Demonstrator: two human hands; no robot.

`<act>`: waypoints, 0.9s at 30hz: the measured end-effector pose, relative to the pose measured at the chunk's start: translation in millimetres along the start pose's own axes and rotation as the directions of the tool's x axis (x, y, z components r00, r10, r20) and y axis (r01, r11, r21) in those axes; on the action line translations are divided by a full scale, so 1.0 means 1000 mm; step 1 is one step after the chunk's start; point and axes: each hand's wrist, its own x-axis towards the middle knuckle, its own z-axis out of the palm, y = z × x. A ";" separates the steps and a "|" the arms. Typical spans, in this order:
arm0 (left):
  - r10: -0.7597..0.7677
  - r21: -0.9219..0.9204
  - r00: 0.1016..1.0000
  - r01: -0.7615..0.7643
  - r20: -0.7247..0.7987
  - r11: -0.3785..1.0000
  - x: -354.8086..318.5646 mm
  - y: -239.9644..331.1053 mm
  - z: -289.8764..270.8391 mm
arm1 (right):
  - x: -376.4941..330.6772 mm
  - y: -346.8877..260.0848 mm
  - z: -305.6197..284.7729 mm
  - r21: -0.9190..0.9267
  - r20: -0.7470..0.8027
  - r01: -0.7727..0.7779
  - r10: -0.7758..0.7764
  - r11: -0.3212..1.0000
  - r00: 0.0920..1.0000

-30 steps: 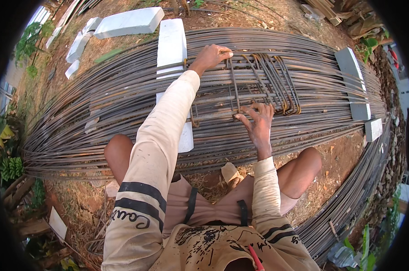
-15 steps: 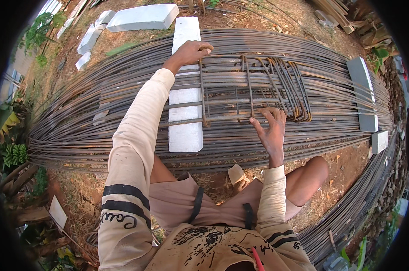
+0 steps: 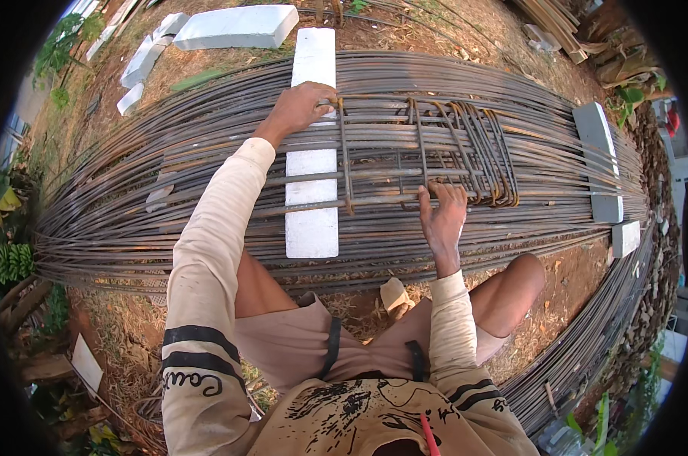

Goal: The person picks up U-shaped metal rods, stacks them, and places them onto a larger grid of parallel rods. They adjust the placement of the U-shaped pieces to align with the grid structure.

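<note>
My left hand [image 3: 302, 108] reaches to the far side of a partly assembled rebar cage, its fingers curled round a far long steel bar by the corner of the leftmost stirrup [image 3: 345, 156]. At the near side, my right hand [image 3: 444, 219] closes its fingers on a near long steel bar [image 3: 385, 200], beside the second stirrup [image 3: 424, 148]. To the right, several rusty rectangular stirrups [image 3: 484, 156] hang bunched on the bars. Beneath the bars' left part lies a long white block [image 3: 311, 232]. My fingertips are partly hidden.
A wide bundle of long steel bars [image 3: 169, 175] spreads under the cage. A grey-white block [image 3: 606, 163] sits in it at the right, with a smaller block [image 3: 626, 239] nearby. White blocks [image 3: 237, 28] lie on the ground beyond. More rods [image 3: 587, 342] stretch along the lower right.
My left hand has come down slightly and nearer onto the far bar at the stirrup corner. My right hand has shifted a little left, and its spread thumb and fingers have closed on the near bar.
</note>
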 end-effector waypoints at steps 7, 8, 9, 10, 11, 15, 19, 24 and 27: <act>-0.009 0.152 0.992 0.029 -0.129 0.988 -0.011 0.010 0.009 | -0.001 -0.005 0.002 0.053 -0.051 -0.012 0.015 0.999 0.999; -0.014 0.148 0.990 0.035 -0.141 0.988 -0.011 0.008 0.011 | -0.001 -0.006 0.002 0.059 -0.046 -0.014 0.017 0.998 0.999; -0.015 0.143 0.988 0.037 -0.153 0.989 -0.010 0.008 0.011 | 0.000 -0.005 0.002 0.052 -0.047 -0.011 0.014 0.999 0.999; -0.003 0.138 0.989 0.024 -0.151 0.990 -0.009 0.006 0.011 | 0.000 -0.004 0.003 0.045 -0.049 -0.008 0.010 0.999 0.999; 0.008 0.132 0.989 0.012 -0.149 0.991 -0.009 0.004 0.010 | 0.000 -0.003 0.003 0.039 -0.050 -0.005 0.007 0.999 0.999; -0.004 0.125 0.989 0.023 -0.145 0.992 -0.008 0.007 0.007 | -0.002 0.000 0.005 0.022 -0.047 0.003 -0.002 1.000 0.999; -0.052 0.101 0.995 0.060 -0.084 0.993 -0.005 0.007 0.000 | -0.002 0.002 0.002 0.019 -0.034 0.015 -0.014 1.000 0.999; -0.076 0.053 0.995 0.080 -0.065 0.995 -0.006 0.007 -0.002 | -0.003 -0.002 -0.002 0.042 -0.047 -0.016 0.018 0.999 0.999; -0.096 0.026 0.993 0.098 -0.065 0.995 -0.011 0.006 -0.003 | -0.002 -0.007 -0.010 0.068 -0.039 -0.047 0.050 0.997 0.998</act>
